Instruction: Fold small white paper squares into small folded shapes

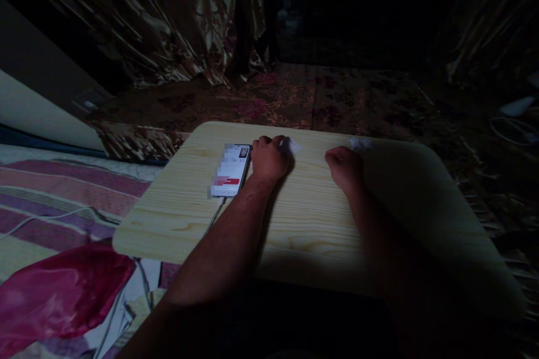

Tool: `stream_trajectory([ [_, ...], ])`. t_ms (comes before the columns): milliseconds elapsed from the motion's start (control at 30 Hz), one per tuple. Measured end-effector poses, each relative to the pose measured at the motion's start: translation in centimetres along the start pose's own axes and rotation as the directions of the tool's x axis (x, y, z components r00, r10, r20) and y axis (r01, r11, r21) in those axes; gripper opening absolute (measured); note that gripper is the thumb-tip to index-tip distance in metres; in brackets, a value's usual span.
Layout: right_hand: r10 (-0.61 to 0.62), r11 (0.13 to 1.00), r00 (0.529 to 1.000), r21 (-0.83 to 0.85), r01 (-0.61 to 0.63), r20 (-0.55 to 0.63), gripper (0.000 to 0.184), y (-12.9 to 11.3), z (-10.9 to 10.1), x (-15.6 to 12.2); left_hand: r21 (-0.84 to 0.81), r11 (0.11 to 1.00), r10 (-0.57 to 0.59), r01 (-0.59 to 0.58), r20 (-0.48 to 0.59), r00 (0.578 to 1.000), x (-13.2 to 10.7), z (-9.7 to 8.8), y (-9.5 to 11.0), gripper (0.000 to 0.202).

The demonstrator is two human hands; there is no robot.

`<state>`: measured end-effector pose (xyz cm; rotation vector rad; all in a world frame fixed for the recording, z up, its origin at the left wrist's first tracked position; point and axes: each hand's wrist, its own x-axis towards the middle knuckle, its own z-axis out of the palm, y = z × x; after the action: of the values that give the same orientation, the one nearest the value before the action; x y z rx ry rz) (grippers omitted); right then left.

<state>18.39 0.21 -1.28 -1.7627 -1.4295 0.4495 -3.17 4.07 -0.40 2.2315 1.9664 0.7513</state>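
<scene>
My left hand (268,158) rests as a fist on a light wooden table (303,224), closed on a small white piece, perhaps paper (291,146), that sticks out by the knuckles. Just left of it lies a lit phone (231,171) with a white cable (217,214) leading off the table's near edge. My right hand (344,168) is also curled shut on the table, with a crumpled white scrap (360,143) at its far side; whether the fingers grip it is unclear.
The room is dark. A patterned carpet (328,98) and shiny curtains (168,17) lie beyond the table. A striped blanket (46,196) and a pink plastic bag (59,291) are at the left. White cables (514,126) lie at far right.
</scene>
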Motion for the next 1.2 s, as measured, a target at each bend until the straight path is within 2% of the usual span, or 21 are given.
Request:
stream_trajectory([
  [200, 0.013, 1.0, 1.0, 0.003, -0.013, -0.007, 0.018, -0.1, 0.0, -0.1, 0.008, 0.999, 0.033, -0.033, 0.029, 0.999, 0.0, 0.2, 0.0, 0.058],
  [567, -0.013, 1.0, 1.0, 0.013, 0.014, -0.011, 0.02, 0.0, -0.1, -0.1, 0.13, 0.99, -0.073, 0.057, 0.119, 0.99, -0.5, -1.1, 1.3, 0.051],
  [1200, -0.005, 0.999, 1.0, 0.042, 0.005, 0.005, 0.019, 0.1, 0.1, -0.1, 0.14, 0.988, -0.078, 0.06, 0.128, 0.989, -0.4, -1.0, 1.3, 0.052],
])
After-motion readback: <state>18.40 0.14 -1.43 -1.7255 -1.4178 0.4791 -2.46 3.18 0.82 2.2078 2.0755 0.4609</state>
